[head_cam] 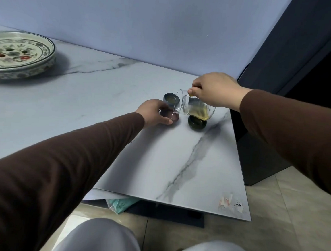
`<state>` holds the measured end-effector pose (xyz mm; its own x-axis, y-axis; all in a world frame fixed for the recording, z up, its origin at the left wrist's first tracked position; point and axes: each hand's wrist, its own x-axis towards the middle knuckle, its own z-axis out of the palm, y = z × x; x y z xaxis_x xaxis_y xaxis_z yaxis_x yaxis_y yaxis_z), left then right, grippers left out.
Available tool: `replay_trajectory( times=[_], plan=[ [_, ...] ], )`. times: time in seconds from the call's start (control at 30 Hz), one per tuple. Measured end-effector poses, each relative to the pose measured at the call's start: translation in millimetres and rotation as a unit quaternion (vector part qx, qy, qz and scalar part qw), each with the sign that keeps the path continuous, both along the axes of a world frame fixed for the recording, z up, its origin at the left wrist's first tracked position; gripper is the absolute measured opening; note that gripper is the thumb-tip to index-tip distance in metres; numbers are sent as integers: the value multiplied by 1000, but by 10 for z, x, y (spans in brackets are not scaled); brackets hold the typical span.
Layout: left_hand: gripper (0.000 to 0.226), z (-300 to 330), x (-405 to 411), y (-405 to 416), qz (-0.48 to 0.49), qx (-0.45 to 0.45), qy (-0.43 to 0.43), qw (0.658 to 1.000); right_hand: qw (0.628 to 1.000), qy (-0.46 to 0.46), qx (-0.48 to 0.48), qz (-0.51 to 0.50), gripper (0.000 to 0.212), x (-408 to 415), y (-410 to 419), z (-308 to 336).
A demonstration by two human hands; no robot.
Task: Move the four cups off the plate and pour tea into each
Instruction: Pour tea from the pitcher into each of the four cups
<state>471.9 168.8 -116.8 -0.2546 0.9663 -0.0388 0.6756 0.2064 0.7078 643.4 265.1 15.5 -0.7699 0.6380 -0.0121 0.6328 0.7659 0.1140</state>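
Note:
My right hand [213, 88] grips a clear glass pitcher [194, 105] with yellow tea in it, tipped steeply to the left. Its lip hangs right over a reddish-brown cup [173, 116] on the marble table. My left hand [153, 112] is curled around that cup from the left, thumb at its near side. A blue-grey cup [169, 99] with pale tea inside stands just behind. A dark green cup [197, 124] sits below the pitcher's base. Another dark cup shows dimly through the pitcher glass. The patterned plate [40, 61] lies far left, bare of cups.
The marble table's [159, 163] right edge runs close beside the cups, with a dark panel [268, 54] and floor tiles beyond. A teal packet [121, 204] lies under the near edge. My knees show at the bottom.

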Motion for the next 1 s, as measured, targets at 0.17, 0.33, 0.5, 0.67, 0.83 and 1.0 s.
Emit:
replay_trajectory(
  times=[0.17, 0.33, 0.5, 0.67, 0.83, 1.0],
  plan=[
    [50, 30, 6, 5, -5, -3, 0, 1000, 999, -18, 26, 31, 39, -82, -36, 19],
    [48, 60, 11, 12, -13, -9, 20, 1000, 997, -28, 48, 53, 34, -126, -49, 33],
    [51, 79, 8, 6, -14, -15, 29, 999, 995, -31, 74, 63, 32, -140, -55, 95],
    [56, 88, 12, 7, -8, -21, 35, 999, 994, -31, 83, 64, 29, -160, -45, 169],
    [56, 111, 21, 10, -6, -27, 38, 999, 993, -36, 93, 67, 28, -191, -38, 217],
    [54, 120, 21, 23, -7, -31, 46, 998, 992, -32, 96, 75, 27, -223, -47, 257]
  ],
)
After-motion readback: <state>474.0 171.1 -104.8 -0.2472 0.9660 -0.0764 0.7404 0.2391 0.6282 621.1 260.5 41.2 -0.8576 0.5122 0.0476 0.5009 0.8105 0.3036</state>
